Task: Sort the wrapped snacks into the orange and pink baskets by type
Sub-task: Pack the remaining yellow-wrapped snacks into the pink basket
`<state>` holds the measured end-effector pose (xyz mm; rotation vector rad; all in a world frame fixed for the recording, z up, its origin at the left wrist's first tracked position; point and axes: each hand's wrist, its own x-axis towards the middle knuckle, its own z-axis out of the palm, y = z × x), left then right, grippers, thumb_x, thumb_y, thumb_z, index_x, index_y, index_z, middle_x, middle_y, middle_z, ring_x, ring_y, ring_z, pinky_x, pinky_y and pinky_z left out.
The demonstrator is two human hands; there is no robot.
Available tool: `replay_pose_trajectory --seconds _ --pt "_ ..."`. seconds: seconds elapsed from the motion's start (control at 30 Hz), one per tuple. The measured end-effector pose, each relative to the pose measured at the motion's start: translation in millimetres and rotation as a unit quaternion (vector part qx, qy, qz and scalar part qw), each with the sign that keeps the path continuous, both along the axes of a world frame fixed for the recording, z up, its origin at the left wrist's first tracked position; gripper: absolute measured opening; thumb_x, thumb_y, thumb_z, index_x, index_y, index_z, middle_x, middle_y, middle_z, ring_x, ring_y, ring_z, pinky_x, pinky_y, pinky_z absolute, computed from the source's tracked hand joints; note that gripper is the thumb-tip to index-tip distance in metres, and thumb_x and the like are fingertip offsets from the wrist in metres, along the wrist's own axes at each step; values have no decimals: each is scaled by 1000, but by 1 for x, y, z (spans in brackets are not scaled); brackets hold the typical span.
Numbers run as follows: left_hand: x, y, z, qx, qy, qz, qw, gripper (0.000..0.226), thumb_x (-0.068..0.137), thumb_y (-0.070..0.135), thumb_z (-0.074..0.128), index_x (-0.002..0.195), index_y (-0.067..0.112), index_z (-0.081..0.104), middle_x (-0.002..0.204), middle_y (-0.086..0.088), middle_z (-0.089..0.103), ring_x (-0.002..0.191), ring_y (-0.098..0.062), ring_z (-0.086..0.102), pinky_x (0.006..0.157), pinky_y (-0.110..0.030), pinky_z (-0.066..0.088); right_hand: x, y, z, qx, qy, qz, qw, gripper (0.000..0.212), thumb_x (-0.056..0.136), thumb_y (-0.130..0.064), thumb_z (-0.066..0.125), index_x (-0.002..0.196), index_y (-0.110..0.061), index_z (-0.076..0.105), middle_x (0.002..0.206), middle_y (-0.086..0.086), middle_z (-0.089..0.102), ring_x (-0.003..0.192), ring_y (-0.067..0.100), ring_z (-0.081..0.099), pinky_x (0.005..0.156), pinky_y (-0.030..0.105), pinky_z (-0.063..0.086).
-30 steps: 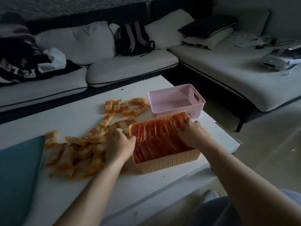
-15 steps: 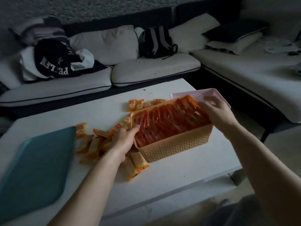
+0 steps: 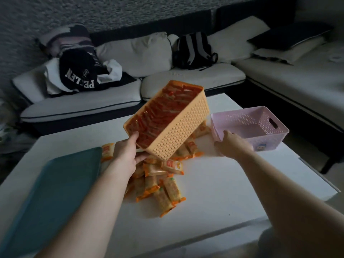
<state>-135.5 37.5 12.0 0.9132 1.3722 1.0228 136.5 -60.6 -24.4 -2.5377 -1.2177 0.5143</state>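
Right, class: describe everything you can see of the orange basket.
The rectangular orange plastic basket has perforated lattice walls and a plain rim. It hangs tilted above the white table and a pile of tan wrapped snacks, opening turned left. Red wrapped snacks in rows fill it. Only the left hand holds it, grip at the near corner, thumb inside the rim.

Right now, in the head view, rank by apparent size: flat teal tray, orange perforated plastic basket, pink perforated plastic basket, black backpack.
1. Flat teal tray, nearest the camera.
2. Orange perforated plastic basket, held up closer; ranking against pink unsure.
3. Pink perforated plastic basket.
4. Black backpack, farthest; real size unsure.
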Motion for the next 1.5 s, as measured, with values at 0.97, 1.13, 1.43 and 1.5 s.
replay_pose_trajectory --seconds 0.97,1.13,1.43,1.5 --pt "281 79 -72 -24 58 -198 978 25 90 26 75 101 6 66 91 -14 74 75 -27 76 66 -42 65 40 -20 -12 -102 -31 149 983 27 96 -28 53 117 -14 62 102 6 66 86 25 62 84 37 57" --pt "248 89 -89 1 127 -168 978 31 82 39 79 92 13 67 89 -7 74 78 -25 74 75 -43 64 29 -16 -10 -83 -44 141 986 29 95 -25 52 120 -16 62 116 7 68 101 28 67 80 36 52" --pt "164 91 -88 19 192 -191 962 22 84 36 78 91 16 72 93 -5 77 82 -23 75 79 -40 63 -30 0 1 -105 25 261 959 18 88 -25 70 77 -11 63 66 -4 63 52 6 57 62 27 54" --pt "158 87 -89 36 211 -192 958 23 86 36 77 92 14 72 93 -4 77 83 -22 74 80 -37 62 -38 -2 3 -120 64 267 954 18 90 -22 68 83 -6 71 65 -1 71 48 4 62 57 19 52"
